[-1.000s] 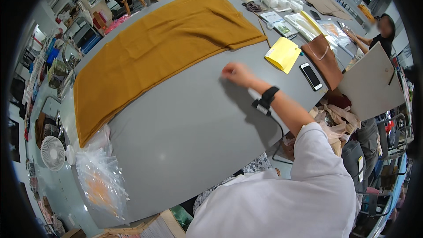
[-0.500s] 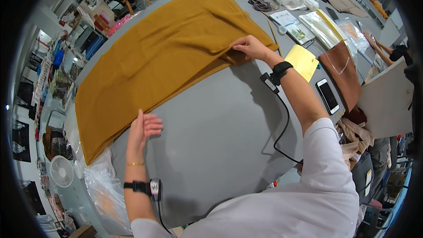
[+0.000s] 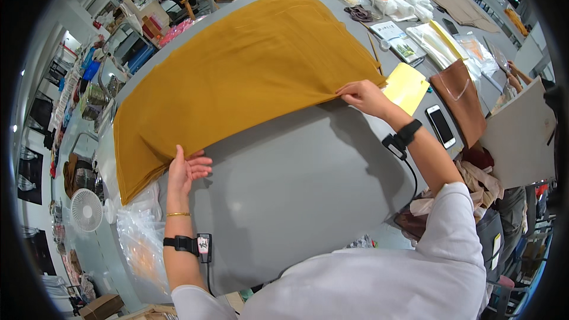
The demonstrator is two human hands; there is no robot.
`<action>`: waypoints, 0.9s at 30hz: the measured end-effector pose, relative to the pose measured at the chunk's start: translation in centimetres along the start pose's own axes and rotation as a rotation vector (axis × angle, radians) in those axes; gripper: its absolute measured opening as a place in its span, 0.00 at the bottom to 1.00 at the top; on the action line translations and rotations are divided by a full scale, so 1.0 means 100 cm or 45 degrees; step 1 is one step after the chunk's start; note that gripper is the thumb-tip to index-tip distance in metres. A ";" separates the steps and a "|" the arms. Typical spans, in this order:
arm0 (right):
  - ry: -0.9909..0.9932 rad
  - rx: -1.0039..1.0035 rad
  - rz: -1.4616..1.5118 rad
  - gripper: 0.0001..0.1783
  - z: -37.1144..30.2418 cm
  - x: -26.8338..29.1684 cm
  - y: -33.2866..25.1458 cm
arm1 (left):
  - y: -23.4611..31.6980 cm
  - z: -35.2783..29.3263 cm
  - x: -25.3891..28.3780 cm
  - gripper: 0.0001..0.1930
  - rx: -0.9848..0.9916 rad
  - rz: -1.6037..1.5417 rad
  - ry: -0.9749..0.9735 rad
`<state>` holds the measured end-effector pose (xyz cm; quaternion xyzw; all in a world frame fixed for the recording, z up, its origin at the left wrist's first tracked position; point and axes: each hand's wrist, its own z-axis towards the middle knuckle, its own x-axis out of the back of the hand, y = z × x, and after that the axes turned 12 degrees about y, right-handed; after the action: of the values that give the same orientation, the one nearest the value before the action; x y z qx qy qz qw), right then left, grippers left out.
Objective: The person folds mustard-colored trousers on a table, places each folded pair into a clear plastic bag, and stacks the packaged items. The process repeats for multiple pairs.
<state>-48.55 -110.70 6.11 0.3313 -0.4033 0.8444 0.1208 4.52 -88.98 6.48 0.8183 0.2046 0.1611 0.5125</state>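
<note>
A broad piece of folded mustard-yellow cloth [image 3: 249, 59] lies across the grey table [image 3: 267, 201], its near edge running from lower left to upper right. My right hand [image 3: 366, 98] pinches that edge close to its right end. At the left end, my left hand [image 3: 188, 170] is at the near edge with its fingers apart, the thumb up against the fabric. The cloth bunches into folds beside this hand. Both wrists carry black straps with small boxes and cables.
Right of the cloth lie a yellow sheet [image 3: 406, 86], a smartphone [image 3: 440, 125] and a brown leather-like piece [image 3: 461, 101]. Farther back are a booklet [image 3: 396, 41], an orange-lidded jar [image 3: 380, 1] and plastic rolls. Clear plastic bags [image 3: 139, 243] and a white fan [image 3: 88, 210] are at the left.
My right hand has drawn the cloth's near edge to the right and toward me, and the edge now runs smoother. My left hand has shifted slightly. The view has moved a little.
</note>
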 end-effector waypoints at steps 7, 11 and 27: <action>-0.011 -0.510 -0.080 0.19 0.047 -0.002 -0.030 | 0.043 -0.037 0.006 0.47 -0.015 0.164 -0.066; 0.196 -0.480 0.335 0.19 0.051 0.002 -0.056 | 0.094 -0.054 0.018 0.46 -0.376 0.066 0.020; 0.692 -0.040 -0.638 0.15 0.000 -0.007 -0.013 | 0.074 -0.120 0.028 0.31 -0.766 -0.214 0.196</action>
<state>-47.40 -109.86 6.43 0.1816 -0.2759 0.8394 0.4317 2.53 -81.24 18.41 0.5957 0.2530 0.2329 0.7259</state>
